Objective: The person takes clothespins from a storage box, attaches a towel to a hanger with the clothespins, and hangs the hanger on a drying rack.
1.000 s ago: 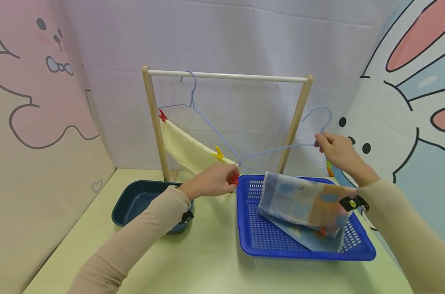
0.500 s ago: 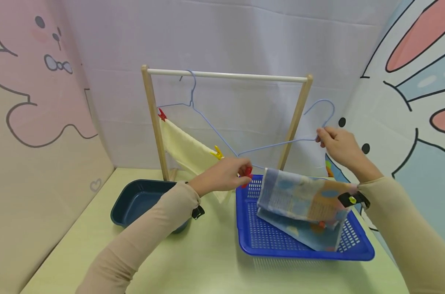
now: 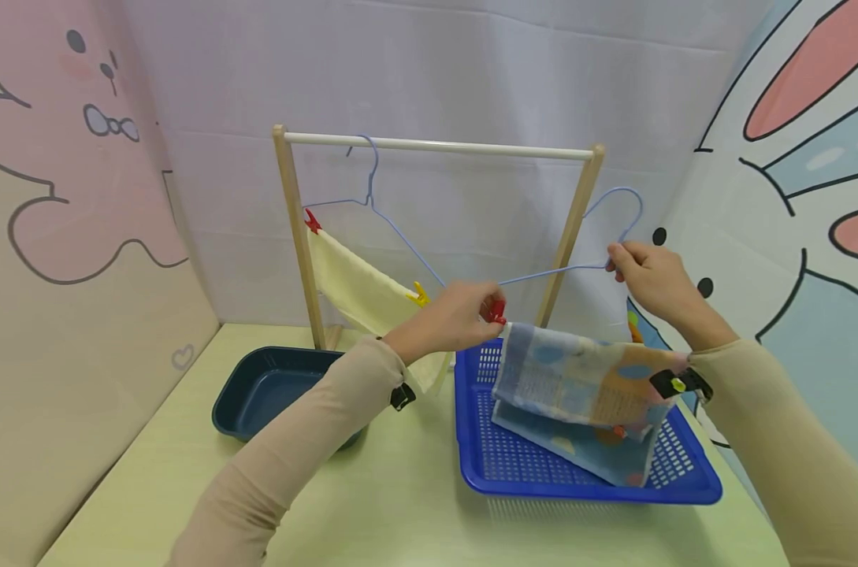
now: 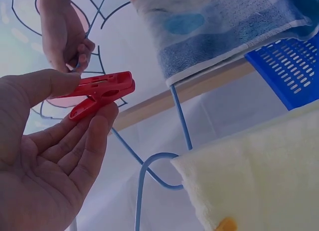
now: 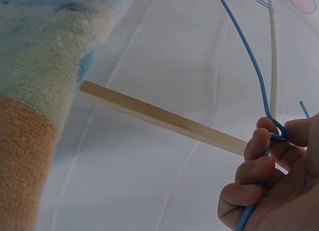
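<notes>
My left hand (image 3: 460, 316) pinches a red clothespin (image 4: 102, 91) between thumb and fingers, close to the left end of a patterned towel (image 3: 563, 374). That towel, blue, cream and orange, is draped over the lower bar of a blue wire hanger (image 3: 542, 275). My right hand (image 3: 651, 283) grips this hanger at the neck, below its hook, above the basket's right side. A second wire hanger (image 3: 407, 244) hangs from the rack bar with a pale yellow cloth (image 3: 351, 279), fastened by a red clothespin (image 3: 313, 221) and a yellow clothespin (image 3: 419, 294).
A wooden rack with a white top bar (image 3: 443, 146) stands at the back. The blue plastic basket (image 3: 471, 465) sits under the towel at right. A dark teal basin (image 3: 240, 394) stands at left, partly behind my left sleeve. Printed curtains surround the table.
My left hand has moved right and up with the red clothespin, from beside the yellow cloth to the patterned towel's left end. My right hand has raised the hanger slightly.
</notes>
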Available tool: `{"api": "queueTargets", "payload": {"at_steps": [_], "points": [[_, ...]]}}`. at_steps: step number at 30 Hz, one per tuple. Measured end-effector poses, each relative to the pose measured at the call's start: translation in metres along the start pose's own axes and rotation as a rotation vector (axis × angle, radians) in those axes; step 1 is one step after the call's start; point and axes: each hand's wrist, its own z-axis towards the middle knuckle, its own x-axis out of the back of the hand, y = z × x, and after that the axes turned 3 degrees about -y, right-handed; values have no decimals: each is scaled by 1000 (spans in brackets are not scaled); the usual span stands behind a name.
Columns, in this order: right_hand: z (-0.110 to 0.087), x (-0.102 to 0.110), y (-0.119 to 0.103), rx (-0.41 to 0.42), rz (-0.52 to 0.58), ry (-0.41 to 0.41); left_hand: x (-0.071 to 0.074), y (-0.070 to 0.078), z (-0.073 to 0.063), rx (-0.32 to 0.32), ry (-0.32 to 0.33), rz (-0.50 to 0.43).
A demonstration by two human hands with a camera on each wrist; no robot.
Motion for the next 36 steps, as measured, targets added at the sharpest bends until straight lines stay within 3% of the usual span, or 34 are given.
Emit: {"api": "queueTargets", "payload": {"at_steps": [14,27,36], "points": [[3,-2,-7,9,-27,-2,0,3,15,71,41,-21],[2,1,-9,11,11,27,-8,5,30,70,93,-72],[1,-2,-10,10,9,31,-11,9,31,53,77,-77]]}}
